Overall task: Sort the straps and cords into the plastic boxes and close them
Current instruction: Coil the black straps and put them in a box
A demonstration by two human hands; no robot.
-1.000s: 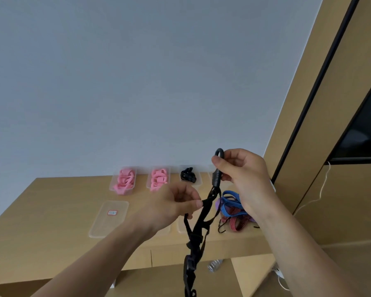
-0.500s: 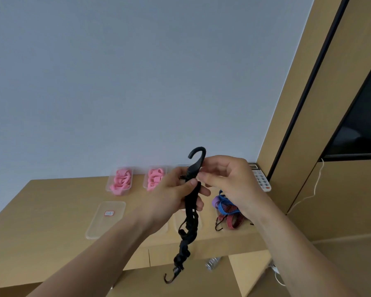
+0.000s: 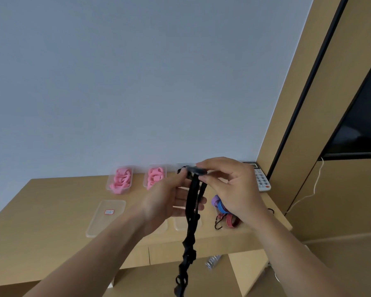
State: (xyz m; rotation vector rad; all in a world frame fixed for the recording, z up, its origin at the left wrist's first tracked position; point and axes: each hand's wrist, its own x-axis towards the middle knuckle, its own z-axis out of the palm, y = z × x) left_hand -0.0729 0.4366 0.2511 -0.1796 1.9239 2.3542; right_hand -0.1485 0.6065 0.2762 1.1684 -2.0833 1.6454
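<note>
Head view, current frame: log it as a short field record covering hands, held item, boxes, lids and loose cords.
left hand: holds black cord near its top
right hand: pinches cord's top end
black cord: hangs down below desk edge
boxes with pink straps: two, open, at the wall
loose lid: flat on desk, red sticker
loose cords: blue and red, unsorted, under right hand
calculator: by the wall, right

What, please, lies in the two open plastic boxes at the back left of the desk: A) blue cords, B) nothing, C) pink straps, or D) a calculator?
C: both clear boxes by the wall hold bundled pink straps, while the blue cord lies loose on the desk beside the right hand.
</note>
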